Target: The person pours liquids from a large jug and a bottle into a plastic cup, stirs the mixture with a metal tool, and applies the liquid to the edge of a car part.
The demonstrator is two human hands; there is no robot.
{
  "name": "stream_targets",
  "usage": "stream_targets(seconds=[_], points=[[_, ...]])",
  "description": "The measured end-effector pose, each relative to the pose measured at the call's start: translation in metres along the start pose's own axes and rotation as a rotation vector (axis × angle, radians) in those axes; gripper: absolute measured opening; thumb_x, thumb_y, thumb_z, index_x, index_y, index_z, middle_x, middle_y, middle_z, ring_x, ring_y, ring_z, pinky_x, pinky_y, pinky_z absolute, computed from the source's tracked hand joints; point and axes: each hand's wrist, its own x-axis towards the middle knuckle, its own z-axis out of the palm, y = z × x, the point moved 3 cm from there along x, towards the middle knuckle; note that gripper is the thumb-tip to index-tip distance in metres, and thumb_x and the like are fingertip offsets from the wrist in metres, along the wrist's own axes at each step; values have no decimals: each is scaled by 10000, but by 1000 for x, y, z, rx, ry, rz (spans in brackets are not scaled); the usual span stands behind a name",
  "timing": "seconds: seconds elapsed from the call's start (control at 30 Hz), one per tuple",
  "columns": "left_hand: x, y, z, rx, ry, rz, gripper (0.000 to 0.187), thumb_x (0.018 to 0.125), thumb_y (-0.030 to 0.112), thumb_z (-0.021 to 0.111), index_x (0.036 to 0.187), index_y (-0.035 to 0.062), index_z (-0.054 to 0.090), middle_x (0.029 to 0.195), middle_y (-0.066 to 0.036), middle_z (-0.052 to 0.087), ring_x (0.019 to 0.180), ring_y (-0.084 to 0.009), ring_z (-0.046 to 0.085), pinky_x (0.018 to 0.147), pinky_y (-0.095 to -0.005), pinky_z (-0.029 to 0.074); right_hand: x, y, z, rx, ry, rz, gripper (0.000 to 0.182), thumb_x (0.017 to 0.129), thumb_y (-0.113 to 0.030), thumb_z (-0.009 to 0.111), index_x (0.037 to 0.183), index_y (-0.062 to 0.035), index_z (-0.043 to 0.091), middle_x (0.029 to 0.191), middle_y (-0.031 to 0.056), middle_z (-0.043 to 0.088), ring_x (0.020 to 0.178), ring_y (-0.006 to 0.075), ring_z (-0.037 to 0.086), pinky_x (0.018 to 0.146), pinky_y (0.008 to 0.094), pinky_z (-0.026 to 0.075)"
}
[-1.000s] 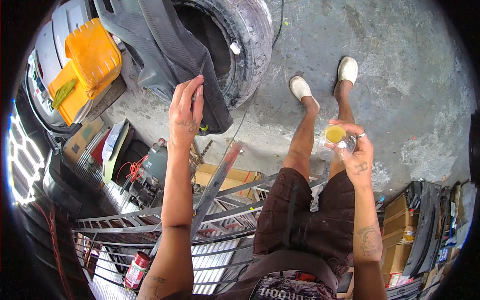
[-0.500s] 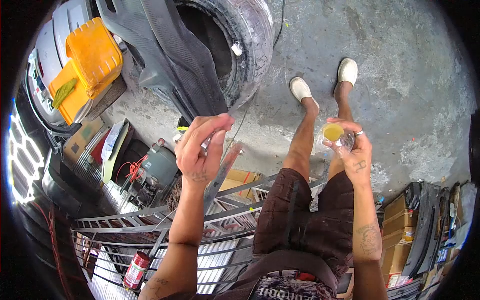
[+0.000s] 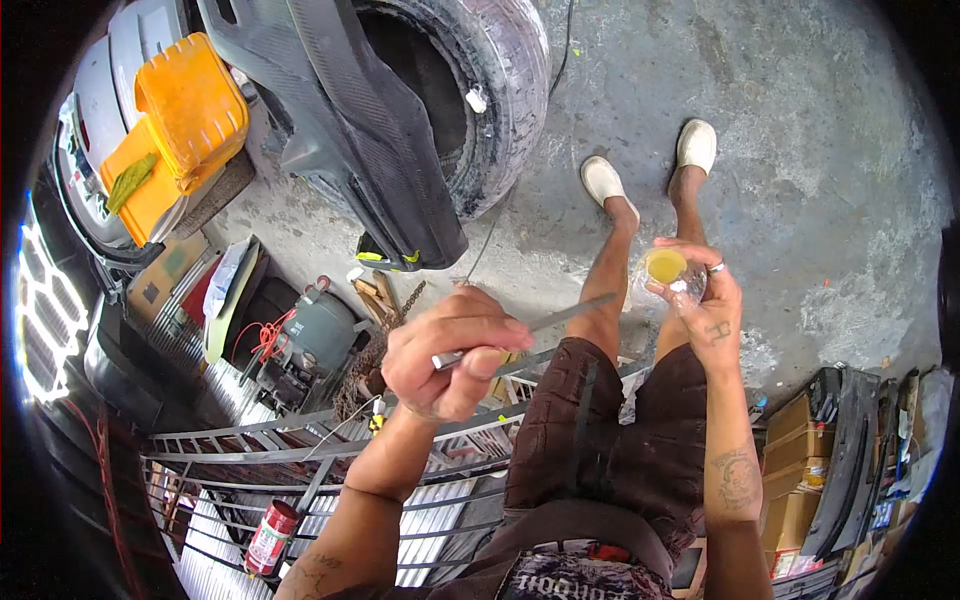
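Note:
My left hand (image 3: 447,355) is closed around a slim metal stick (image 3: 572,313). Its flat grey length points right, toward my other hand, and a short silver end sticks out past my fingers. Held in my right hand (image 3: 712,300), a small clear plastic cup (image 3: 652,284) has a round patch of yellowish stuff (image 3: 666,265) in it. Thumb and fingers wrap the cup's side, and a ring shows on one finger. The stick's tip is a short way left of the cup. Just beyond my left hand is the lower end of a dark carbon-patterned panel (image 3: 390,130).
That panel leans across a dusty tire (image 3: 520,90) with a white scrap on it. An orange bin (image 3: 195,105) is at the upper left, above a grey compressor tank (image 3: 322,330). Metal racks (image 3: 250,443) run below my arms; cardboard boxes (image 3: 797,440) are stacked on the right.
My left hand has moved right and down, away from the panel's end, and the stick has swung to point at the cup. My right hand with the cup has barely moved.

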Motion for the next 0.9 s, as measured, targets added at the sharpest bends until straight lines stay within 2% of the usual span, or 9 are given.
stream_targets(seconds=[0.2,0.23,0.27,0.33,0.37,0.43,0.47,0.53,0.9], points=[[-3,3,19,-126,-41,-142,155,956,82,607,936,-41,698,845,-153,722,684,-221,677,650,-339,536,-2,-8,-2,-90,-28,-46,390,804,42,768,1151,-22,602,1250,160,673,1155,229,632,1015,362,498],[-6,4,18,-51,-135,-211,142,968,63,590,979,-28,699,870,-135,724,717,-206,678,677,-313,529,-4,-11,-3,-89,-46,-56,390,804,42,768,1151,-22,602,1250,160,673,1155,229,632,1015,362,498],[-6,4,22,-33,-112,-199,142,968,63,590,979,-28,699,870,-135,724,717,-206,678,677,-313,529,-5,-14,-5,-108,-30,-33,380,816,43,752,1159,-14,599,1258,160,664,1157,232,626,1014,367,502],[-5,-3,39,-223,-99,-357,213,1006,69,502,1062,-66,658,887,-164,690,772,-214,667,762,-344,535,-3,-23,-8,-130,-48,-36,370,828,43,736,1167,-6,596,1266,160,655,1160,236,620,1014,373,507],[-4,-2,43,-209,-72,-338,213,1006,69,502,1062,-66,658,887,-164,690,772,-214,667,762,-344,535,-1,-28,-11,-131,-39,-14,359,840,40,719,1174,1,593,1271,162,647,1160,238,616,1004,373,519],[-4,-7,52,-317,-49,-544,219,1023,48,477,1097,-55,655,951,-152,680,838,-188,655,807,-328,526,1,-38,-18,-125,-28,8,331,864,26,693,1177,9,586,1281,166,628,1150,237,611,970,358,554],[-2,-6,54,-314,-29,-524,219,1023,48,477,1097,-55,655,951,-152,680,838,-188,655,807,-328,526,5,-43,-22,-133,-47,-12,331,864,26,693,1177,9,586,1281,166,628,1150,237,611,970,358,554],[-3,-6,58,-478,47,-612,226,1037,62,471,1122,-43,652,984,-135,669,899,-171,642,835,-320,516,11,-55,-29,-140,-82,-64,325,865,27,694,1172,4,588,1281,166,628,1149,232,608,972,355,554],[-12,14,41,-512,276,-594,215,1038,83,481,1108,-35,647,956,-124,668,868,-165,636,832,-320,516,39,-106,-31,-272,-206,-82,323,860,-33,737,1156,-26,607,1235,154,669,1127,216,630,1008,364,485]])
